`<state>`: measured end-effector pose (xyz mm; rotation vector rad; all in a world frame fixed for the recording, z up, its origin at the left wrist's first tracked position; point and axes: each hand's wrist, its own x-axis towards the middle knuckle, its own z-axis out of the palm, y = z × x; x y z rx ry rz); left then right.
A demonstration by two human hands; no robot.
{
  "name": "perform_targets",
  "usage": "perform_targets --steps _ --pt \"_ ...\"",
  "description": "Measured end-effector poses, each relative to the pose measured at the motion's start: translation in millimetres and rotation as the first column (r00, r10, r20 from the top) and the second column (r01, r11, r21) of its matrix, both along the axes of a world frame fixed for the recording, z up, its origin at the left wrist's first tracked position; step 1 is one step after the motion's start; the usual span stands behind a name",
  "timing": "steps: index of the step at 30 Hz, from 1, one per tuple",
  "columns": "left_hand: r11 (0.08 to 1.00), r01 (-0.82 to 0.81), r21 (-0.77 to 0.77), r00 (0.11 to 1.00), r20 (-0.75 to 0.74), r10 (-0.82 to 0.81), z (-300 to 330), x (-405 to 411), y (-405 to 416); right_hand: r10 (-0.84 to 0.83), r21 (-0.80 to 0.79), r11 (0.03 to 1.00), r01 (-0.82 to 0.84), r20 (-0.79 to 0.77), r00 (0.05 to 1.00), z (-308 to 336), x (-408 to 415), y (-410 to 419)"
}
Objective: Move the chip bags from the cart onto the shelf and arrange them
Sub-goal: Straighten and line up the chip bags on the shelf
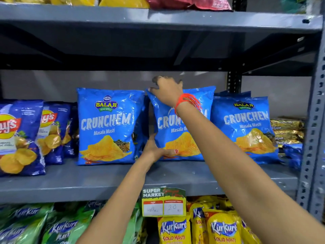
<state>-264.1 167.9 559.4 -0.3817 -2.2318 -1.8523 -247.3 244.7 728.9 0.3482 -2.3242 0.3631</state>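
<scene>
Three light-blue Crunchem chip bags stand upright in a row on the grey middle shelf (105, 180). My right hand (167, 92), with a red thread at the wrist, grips the top edge of the middle bag (198, 138). My left hand (156, 148) holds the same bag at its lower left corner, thumb across the front. The left bag (105, 125) and the right bag (246, 129) stand free on either side. More blue bags stand behind the front ones. The cart is out of view.
Dark-blue Lay's bags (19, 138) fill the shelf's left end; gold packets (286, 129) are stacked at its right end by the perforated upright (314, 138). Green and yellow Kurkure bags (223, 228) sit below, behind a price tag (163, 202). An upper shelf (158, 20) hangs overhead.
</scene>
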Motion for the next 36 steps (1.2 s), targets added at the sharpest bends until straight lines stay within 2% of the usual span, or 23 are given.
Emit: perform_targets --steps 3,10,16,19,22,23,25,27,30,32,36 --pt "0.999 0.014 -0.037 1.0 -0.007 -0.014 -2 -2 0 -0.02 -0.016 1.0 0.022 0.086 0.996 11 -13 -8" --pt "0.996 0.08 -0.036 0.995 0.058 -0.078 0 -2 -3 -0.032 -0.109 0.994 0.03 -0.011 0.999 24 -17 -5" --pt "1.0 0.013 -0.008 0.998 0.068 -0.012 -2 -7 -1 0.01 -0.174 0.985 -0.018 -0.044 0.999 13 -23 -3" --pt "0.999 -0.039 -0.003 0.999 0.038 0.039 -2 -2 0 -0.014 -0.187 0.982 -0.021 -0.187 0.982 2 -4 4" --pt "0.997 -0.075 0.011 0.997 0.032 0.075 -1 3 -1 -0.029 -0.348 0.927 -0.139 -0.436 0.899 -38 23 32" --pt "0.996 -0.084 0.023 0.996 0.033 0.083 0 4 -1 -0.04 -0.421 0.889 -0.18 -0.464 0.885 -56 32 44" --pt "0.994 -0.109 0.014 0.993 0.047 0.109 1 7 -1 -0.095 -0.567 0.81 -0.149 -0.377 0.921 -93 39 66" --pt "0.991 -0.126 -0.033 0.99 0.058 0.128 1 7 -1 -0.14 -0.658 0.753 -0.013 -0.179 0.974 -124 39 82" --pt "0.987 -0.147 -0.068 0.988 0.048 0.15 4 14 0 -0.053 -0.702 0.706 0.087 0.07 0.996 -152 39 92" --pt "0.984 -0.16 -0.084 0.985 0.046 0.164 6 18 1 0.044 -0.731 0.679 0.071 0.138 0.99 -158 41 92" --pt "0.976 -0.194 -0.097 0.98 0.031 0.197 6 24 2 0.075 -0.756 0.653 0.048 0.128 0.989 -159 43 91"
